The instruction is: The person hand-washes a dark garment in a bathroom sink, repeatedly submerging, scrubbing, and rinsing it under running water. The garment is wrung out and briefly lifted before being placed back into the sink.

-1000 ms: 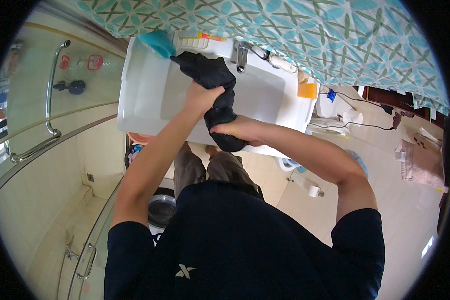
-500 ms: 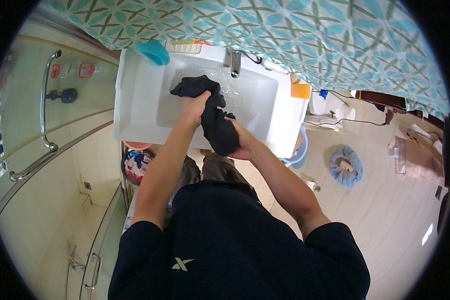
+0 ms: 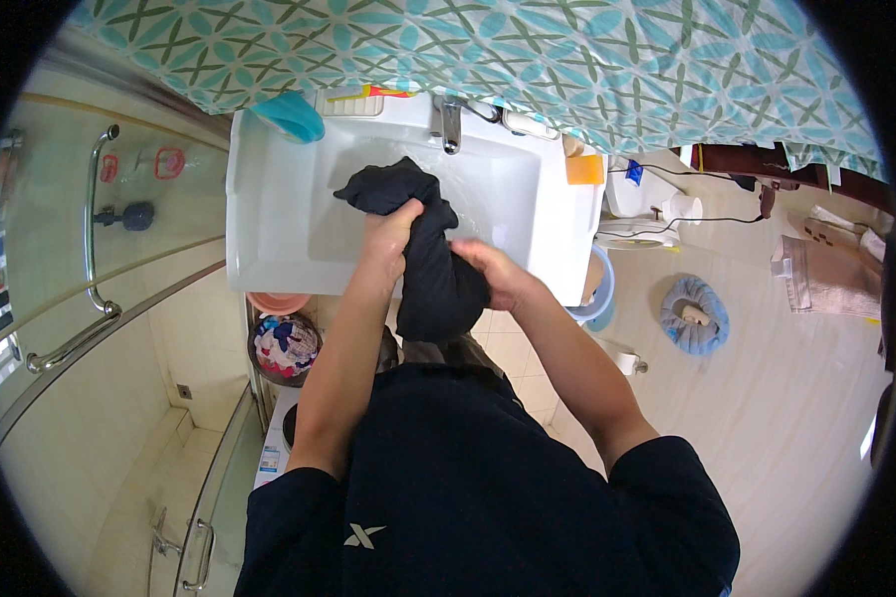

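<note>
A dark, bunched cloth (image 3: 428, 269), which looks like a wet garment, stretches from above the white sink basin (image 3: 299, 224) over its front edge toward my body. My left hand (image 3: 393, 234) is closed round its middle, thumb on top. One end flops to the left over the basin, and the wider end hangs near my shirt. My right hand (image 3: 498, 277) is against the cloth's right side. Its fingers are blurred and partly behind the fabric, so I cannot tell whether it grips.
At the sink's back stands a chrome faucet (image 3: 450, 129). A teal container (image 3: 294, 117) is at the back left, an orange block (image 3: 584, 170) on the right rim. Below are a basket of clothes (image 3: 286, 348) and a blue bucket (image 3: 601, 289). A patterned curtain (image 3: 468, 50) hangs across the back.
The cloth has come nearer to my body, its near end now wider and looser. My right hand has shifted right and its hold looks looser. The left hand keeps its grip.
</note>
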{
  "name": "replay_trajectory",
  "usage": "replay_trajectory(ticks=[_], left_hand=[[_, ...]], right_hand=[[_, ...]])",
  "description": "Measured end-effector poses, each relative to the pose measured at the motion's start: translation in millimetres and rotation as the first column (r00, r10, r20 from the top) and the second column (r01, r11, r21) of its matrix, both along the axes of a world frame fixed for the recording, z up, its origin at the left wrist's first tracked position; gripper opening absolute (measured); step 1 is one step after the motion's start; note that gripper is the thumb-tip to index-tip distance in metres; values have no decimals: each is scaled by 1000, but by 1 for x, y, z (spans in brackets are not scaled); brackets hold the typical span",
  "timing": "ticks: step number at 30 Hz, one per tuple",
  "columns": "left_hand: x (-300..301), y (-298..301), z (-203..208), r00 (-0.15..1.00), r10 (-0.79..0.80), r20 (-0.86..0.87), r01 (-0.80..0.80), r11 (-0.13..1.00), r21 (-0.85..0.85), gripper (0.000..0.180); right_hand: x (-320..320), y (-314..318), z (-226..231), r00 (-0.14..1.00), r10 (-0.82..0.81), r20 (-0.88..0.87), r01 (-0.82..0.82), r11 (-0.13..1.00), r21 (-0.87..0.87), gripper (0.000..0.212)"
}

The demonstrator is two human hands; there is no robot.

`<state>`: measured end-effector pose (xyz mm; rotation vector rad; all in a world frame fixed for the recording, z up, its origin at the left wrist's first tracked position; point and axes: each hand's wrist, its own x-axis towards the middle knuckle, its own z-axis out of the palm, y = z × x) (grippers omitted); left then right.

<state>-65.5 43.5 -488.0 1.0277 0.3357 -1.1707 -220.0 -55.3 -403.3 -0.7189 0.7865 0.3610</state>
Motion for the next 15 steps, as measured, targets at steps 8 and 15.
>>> replay_trajectory(ticks=[8, 15], left_hand=[[-3, -12, -5, 827, -492, 272, 344, 825, 448, 93], [51, 33, 2, 929, -190, -318, 191, 981, -29, 111]], right_hand=[[22, -4, -42, 943, 250, -220, -289, 943, -167, 117], [26, 6, -29, 947, -318, 33, 298, 916, 267, 59]])
